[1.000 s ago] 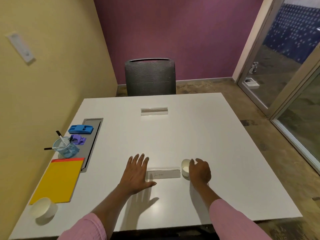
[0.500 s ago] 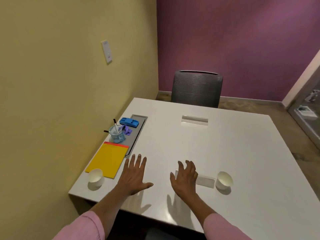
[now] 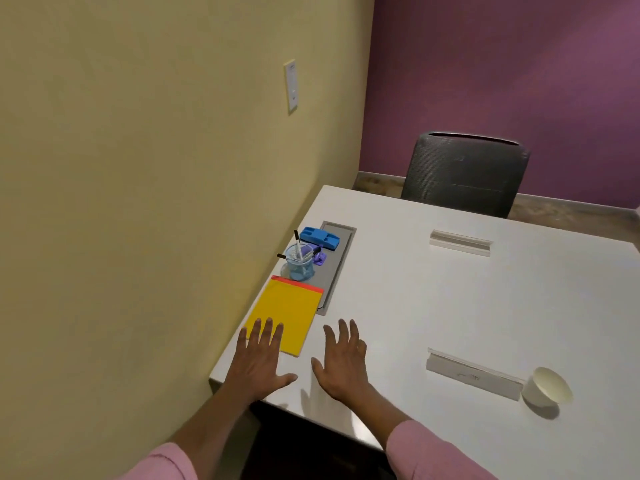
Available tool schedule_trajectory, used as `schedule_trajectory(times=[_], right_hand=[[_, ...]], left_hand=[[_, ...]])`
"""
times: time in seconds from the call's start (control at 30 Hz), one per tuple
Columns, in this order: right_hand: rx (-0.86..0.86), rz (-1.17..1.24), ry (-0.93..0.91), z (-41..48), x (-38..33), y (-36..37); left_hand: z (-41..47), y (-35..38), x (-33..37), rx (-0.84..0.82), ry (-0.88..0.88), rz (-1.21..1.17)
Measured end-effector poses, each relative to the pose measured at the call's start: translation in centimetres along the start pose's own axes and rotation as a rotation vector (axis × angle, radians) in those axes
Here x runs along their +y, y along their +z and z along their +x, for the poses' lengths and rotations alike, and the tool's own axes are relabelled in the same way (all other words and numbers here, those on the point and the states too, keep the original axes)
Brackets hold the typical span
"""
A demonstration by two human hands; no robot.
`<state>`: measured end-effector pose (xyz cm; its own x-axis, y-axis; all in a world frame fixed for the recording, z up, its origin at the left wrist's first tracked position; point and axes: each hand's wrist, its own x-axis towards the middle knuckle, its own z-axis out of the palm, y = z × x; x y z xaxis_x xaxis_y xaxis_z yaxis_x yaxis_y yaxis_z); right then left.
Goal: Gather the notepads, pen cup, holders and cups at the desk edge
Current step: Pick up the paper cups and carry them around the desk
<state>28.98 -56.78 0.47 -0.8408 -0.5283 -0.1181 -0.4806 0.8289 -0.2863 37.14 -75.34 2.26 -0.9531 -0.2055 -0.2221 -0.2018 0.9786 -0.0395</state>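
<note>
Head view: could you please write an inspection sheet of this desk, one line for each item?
Surface: white desk, with a grey recessed tray along its left edge.
Job's things: yellow notepad, pen cup and blue holder at the left edge; far clear holder, near clear holder and the paper cup beside it lie farther out.
Clutter: small purple object beside the pen cup.
Hands: left hand open, fingertips over the notepad; right hand open over bare desk; neither holds anything.
Cables: nothing seen.
Surroundings: grey chair, wall plate, purple wall.
</note>
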Motion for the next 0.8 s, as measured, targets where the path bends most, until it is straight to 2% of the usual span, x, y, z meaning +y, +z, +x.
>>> schedule_trajectory(times=[0.13,0.37,0.8], right_hand=[[-0.039,0.008,-0.010,1.9,-3.4,1.7],[-0.126,-0.029,-0.026,5.1,-7.2,5.0],[-0.138,0.049,0.138,7.7,-7.9,5.8]], left_hand=[[0.3,1.0,-3.0,-0.013,-0.001,0.004],[1.7,2.9,-6.2,0.062,0.037,0.001],[4.4,4.5,-6.8,-0.020,0.043,-0.090]])
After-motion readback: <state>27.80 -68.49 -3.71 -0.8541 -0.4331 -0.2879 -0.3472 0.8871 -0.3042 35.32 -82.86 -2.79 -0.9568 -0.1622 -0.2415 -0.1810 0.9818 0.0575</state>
